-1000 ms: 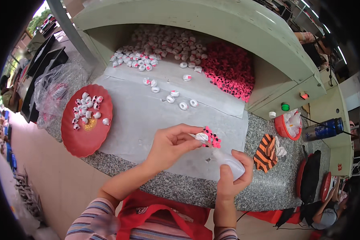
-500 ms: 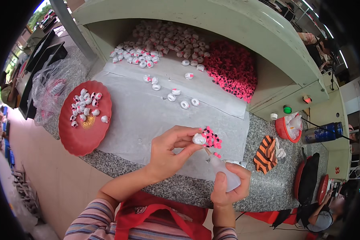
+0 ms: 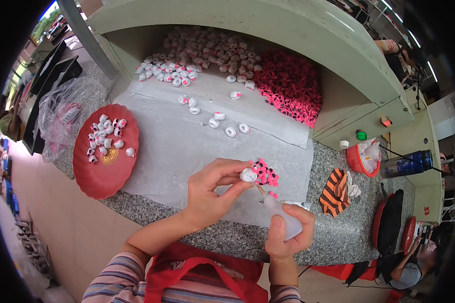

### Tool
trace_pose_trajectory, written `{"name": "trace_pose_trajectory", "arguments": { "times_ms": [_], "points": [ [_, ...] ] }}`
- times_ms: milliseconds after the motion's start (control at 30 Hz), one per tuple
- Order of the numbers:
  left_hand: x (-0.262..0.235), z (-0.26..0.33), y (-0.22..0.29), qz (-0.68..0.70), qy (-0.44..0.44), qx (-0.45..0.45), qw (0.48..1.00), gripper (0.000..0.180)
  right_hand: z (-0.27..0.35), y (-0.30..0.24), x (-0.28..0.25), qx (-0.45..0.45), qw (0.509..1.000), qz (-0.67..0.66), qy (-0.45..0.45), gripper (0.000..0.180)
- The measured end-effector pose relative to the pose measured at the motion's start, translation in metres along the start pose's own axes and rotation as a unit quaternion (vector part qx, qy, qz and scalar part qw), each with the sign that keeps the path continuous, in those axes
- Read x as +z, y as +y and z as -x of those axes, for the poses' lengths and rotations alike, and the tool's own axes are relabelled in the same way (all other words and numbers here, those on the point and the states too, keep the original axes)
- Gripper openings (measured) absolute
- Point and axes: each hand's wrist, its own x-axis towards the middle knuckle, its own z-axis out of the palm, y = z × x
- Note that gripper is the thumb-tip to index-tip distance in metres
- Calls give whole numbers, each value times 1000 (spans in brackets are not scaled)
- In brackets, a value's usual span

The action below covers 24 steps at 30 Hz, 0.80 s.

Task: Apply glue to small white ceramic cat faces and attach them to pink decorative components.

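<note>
My left hand (image 3: 213, 189) pinches a small white ball-like piece (image 3: 247, 175) with dark line marks between thumb and fingertips. Wrapped in my right hand (image 3: 291, 230) is a translucent white squeeze bottle (image 3: 283, 217), tilted up to the left. Its thin brownish nozzle (image 3: 259, 189) points at the underside of the white piece; whether they touch I cannot tell. Just beyond the fingertips lies a loose cluster of small pink and black pieces (image 3: 266, 174) on the white paper sheet (image 3: 172, 166). Several white ring-like pieces (image 3: 230, 132) are scattered farther up the sheet.
A red scalloped plate (image 3: 93, 177) with several white pieces stands at left, beside a clear plastic bag (image 3: 60, 116). Under the pale green shelf (image 3: 237, 15) are heaps of white pieces (image 3: 207, 48) and pink-black pieces (image 3: 290, 86). At right: striped cloth (image 3: 334, 194), red basket (image 3: 356, 160), blue bottle (image 3: 408, 164).
The whole view has shifted slightly. The nozzle appears a little closer to the white piece; both hands keep their hold.
</note>
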Motion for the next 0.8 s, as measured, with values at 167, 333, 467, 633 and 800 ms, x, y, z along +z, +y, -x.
{"name": "trace_pose_trajectory", "arguments": {
  "times_ms": [167, 333, 467, 633, 800],
  "points": [
    [0, 0, 1, -8, 0, 4, 1000, 30, 0, 2, 1, 4, 1000, -15, 11, 23],
    [0, 0, 1, -22, -1, 13, 1000, 30, -1, -1, 0, -8, 1000, 8, -7, 22],
    [0, 0, -3, -43, 4, 30, 999, 30, -5, -4, 0, -23, 999, 19, -16, 20],
    [0, -1, -4, -52, 5, 43, 998, 30, -8, -6, -3, -29, 999, 35, -8, 19],
    [1, -1, -1, 1, 2, -13, 1000, 28, -6, -2, -2, -26, 999, 35, 12, 19]
  ]
}}
